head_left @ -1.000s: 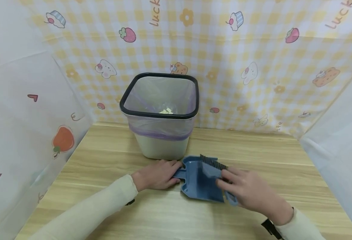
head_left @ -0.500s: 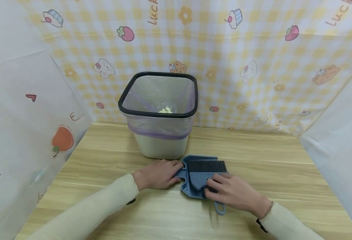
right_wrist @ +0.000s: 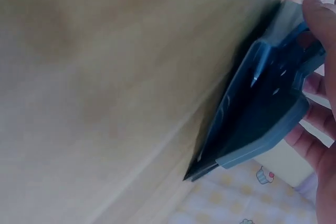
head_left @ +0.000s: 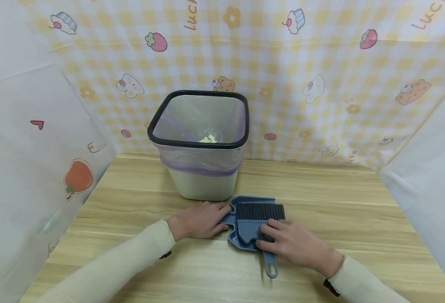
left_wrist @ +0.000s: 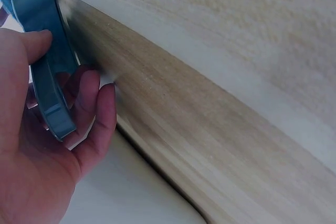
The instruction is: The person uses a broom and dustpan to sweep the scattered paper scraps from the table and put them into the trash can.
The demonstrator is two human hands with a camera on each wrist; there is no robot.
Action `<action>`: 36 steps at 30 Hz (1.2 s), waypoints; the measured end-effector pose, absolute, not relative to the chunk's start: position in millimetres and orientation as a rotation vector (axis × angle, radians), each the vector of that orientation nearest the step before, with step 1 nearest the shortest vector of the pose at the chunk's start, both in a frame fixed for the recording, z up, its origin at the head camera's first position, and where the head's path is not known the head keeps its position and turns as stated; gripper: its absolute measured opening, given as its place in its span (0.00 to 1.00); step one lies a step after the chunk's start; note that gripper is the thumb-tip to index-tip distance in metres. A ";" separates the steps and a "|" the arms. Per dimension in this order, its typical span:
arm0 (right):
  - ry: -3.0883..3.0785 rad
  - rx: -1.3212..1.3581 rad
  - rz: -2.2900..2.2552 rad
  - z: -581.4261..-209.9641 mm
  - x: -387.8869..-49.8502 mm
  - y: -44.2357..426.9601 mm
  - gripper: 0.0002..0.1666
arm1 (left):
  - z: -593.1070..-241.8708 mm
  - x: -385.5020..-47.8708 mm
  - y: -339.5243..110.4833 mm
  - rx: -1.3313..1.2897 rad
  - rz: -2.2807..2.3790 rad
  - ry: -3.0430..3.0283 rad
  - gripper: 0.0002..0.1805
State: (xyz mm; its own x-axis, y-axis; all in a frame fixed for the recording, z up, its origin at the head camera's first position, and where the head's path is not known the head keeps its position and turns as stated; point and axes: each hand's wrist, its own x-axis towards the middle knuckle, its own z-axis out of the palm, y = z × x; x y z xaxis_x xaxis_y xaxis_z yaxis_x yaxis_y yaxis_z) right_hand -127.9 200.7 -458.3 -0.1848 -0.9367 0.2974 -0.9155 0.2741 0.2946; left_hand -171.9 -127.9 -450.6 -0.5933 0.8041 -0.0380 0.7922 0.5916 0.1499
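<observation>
A blue dustpan (head_left: 241,245) lies on the table, its handle toward the left. My left hand (head_left: 201,221) grips that handle; in the left wrist view the thumb presses the top of the dustpan handle (left_wrist: 52,103) and the fingers curl beneath. On the dustpan lies a blue hand brush (head_left: 249,229) with dark bristles facing the far side. My right hand (head_left: 294,244) holds the brush near its handle, whose looped end sticks out toward me. In the right wrist view the thumb and fingers of my right hand (right_wrist: 323,124) are around the brush (right_wrist: 262,148).
A pale bin (head_left: 207,187) with a black rim and a plastic liner stands just behind the dustpan. Light yellow scraps (head_left: 209,139) lie inside it. Behind the wooden table (head_left: 321,185) hangs a checked cloth (head_left: 275,105), with white cloth at both sides.
My right hand has brought the brush left and turned it, so it now lies across the dustpan with its handle toward me. The left hand and dustpan have stayed put.
</observation>
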 end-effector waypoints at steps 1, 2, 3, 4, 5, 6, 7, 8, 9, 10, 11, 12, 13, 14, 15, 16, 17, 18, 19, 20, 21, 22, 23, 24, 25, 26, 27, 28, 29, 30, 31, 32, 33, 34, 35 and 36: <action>-2.142 1.678 -0.073 -459.2 -127.4 200.4 0.17 | -450.3 -171.6 -128.2 1.361 0.175 2.711 0.21; -2.147 1.683 -0.078 -460.1 -126.7 199.9 0.20 | -450.2 -171.4 -128.6 1.358 0.171 2.711 0.21; -2.152 1.687 -0.079 -460.9 -126.1 199.5 0.23 | -450.1 -171.2 -128.9 1.356 0.170 2.712 0.21; -2.156 1.689 -0.079 -461.7 -125.4 198.8 0.25 | -450.1 -170.9 -129.3 1.353 0.170 2.711 0.21; -2.162 1.692 -0.075 -462.6 -124.8 198.3 0.26 | -450.0 -170.7 -129.6 1.351 0.173 2.710 0.21; -2.167 1.692 -0.070 -463.3 -124.3 197.8 0.26 | -449.8 -170.3 -130.0 1.349 0.177 2.708 0.21; -2.172 1.693 -0.062 -463.8 -123.9 197.2 0.26 | -449.6 -170.0 -130.3 1.347 0.179 2.706 0.21; -2.176 1.694 -0.054 -464.2 -123.7 196.6 0.26 | -449.4 -169.8 -130.5 1.345 0.182 2.705 0.21; -2.179 1.696 -0.045 -464.4 -123.6 196.0 0.25 | -449.0 -169.4 -130.7 1.344 0.185 2.704 0.21; -2.182 1.697 -0.039 -464.7 -123.5 195.6 0.25 | -449.2 -169.3 -130.9 1.343 0.185 2.704 0.21; -2.186 1.697 -0.032 -464.9 -123.5 195.3 0.26 | -449.5 -169.2 -131.0 1.343 0.186 2.704 0.21; -2.189 1.698 -0.027 -465.0 -123.4 194.9 0.26 | -449.6 -169.0 -131.1 1.344 0.185 2.704 0.21; -2.193 1.698 -0.022 -465.2 -123.2 194.8 0.26 | -449.9 -169.1 -131.1 1.345 0.183 2.705 0.21; -2.198 1.697 -0.021 -465.5 -123.2 194.9 0.26 | -450.2 -169.0 -131.1 1.346 0.180 2.706 0.21; -2.202 1.696 -0.017 -465.7 -123.1 195.0 0.26 | -450.6 -169.0 -131.2 1.345 0.180 2.705 0.21; -2.206 1.694 -0.015 -466.2 -123.0 195.3 0.27 | -451.2 -169.3 -131.2 1.344 0.185 2.703 0.21; -2.210 1.693 -0.008 -466.6 -122.9 195.5 0.27 | -451.2 -169.4 -131.3 1.341 0.191 2.700 0.21; -2.214 1.690 0.000 -466.9 -122.7 195.8 0.27 | -451.1 -169.3 -131.3 1.338 0.196 2.699 0.21; -2.216 1.688 0.010 -467.2 -122.6 196.2 0.27 | -451.1 -169.5 -131.3 1.334 0.207 2.696 0.21; -2.218 1.685 0.021 -467.7 -122.5 196.4 0.27 | -451.1 -169.6 -131.5 1.330 0.218 2.693 0.21; -2.218 1.681 0.033 -468.1 -122.4 196.8 0.27 | -451.1 -169.7 -131.8 1.324 0.230 2.688 0.21; -2.221 1.678 0.045 -468.3 -122.2 197.2 0.28 | -451.1 -169.8 -132.1 1.321 0.237 2.686 0.22; -2.226 1.676 0.063 -468.3 -122.1 197.5 0.28 | -451.0 -169.6 -132.6 1.319 0.244 2.683 0.23; -2.231 1.673 0.071 -468.5 -121.9 198.1 0.28 | -451.3 -169.6 -133.3 1.316 0.253 2.682 0.23; -2.234 1.672 0.083 -468.4 -121.8 198.7 0.29 | -451.5 -169.6 -134.1 1.313 0.264 2.682 0.24; -2.240 1.669 0.091 -468.3 -121.8 199.5 0.30 | -451.7 -169.2 -135.2 1.313 0.272 2.683 0.25; -2.246 1.667 0.100 -467.9 -121.7 201.0 0.32 | -451.4 -168.6 -136.3 1.313 0.280 2.687 0.26; -2.256 1.669 0.114 -467.0 -121.5 202.7 0.34 | -451.1 -167.7 -137.6 1.314 0.284 2.696 0.28; -2.266 1.673 0.131 -466.0 -121.3 205.0 0.37 | -450.4 -166.5 -139.2 1.313 0.281 2.710 0.29; -2.278 1.673 0.145 -464.8 -120.7 207.9 0.40 | -449.3 -165.0 -140.9 1.314 0.275 2.727 0.31; -2.291 1.676 0.167 -463.0 -120.1 211.2 0.42 | -447.9 -163.1 -142.7 1.321 0.266 2.749 0.32; -2.314 1.676 0.194 -460.9 -119.3 215.0 0.45 | -446.3 -161.0 -144.9 1.332 0.258 2.775 0.34; -2.331 1.678 0.228 -458.7 -118.6 219.4 0.48 | -444.5 -158.9 -147.1 1.355 0.239 2.808 0.35; -2.350 1.680 0.270 -456.1 -118.1 223.8 0.50 | -442.8 -156.7 -149.1 1.382 0.221 2.845 0.37; -2.361 1.679 0.317 -453.5 -117.9 228.2 0.52 | -441.0 -154.6 -151.0 1.418 0.206 2.882 0.38; -2.369 1.670 0.360 -450.7 -117.8 232.6 0.53 | -439.0 -152.6 -152.6 1.460 0.204 2.915 0.39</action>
State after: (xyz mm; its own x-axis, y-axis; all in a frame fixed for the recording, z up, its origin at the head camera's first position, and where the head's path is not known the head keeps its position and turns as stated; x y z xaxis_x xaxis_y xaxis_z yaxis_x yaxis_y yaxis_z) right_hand -117.8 232.6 -450.7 -0.3296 -0.8894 0.3168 -0.9433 0.3239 -0.0724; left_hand -152.6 -152.6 -439.0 -0.5943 0.7868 0.1667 0.8023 0.5943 0.0551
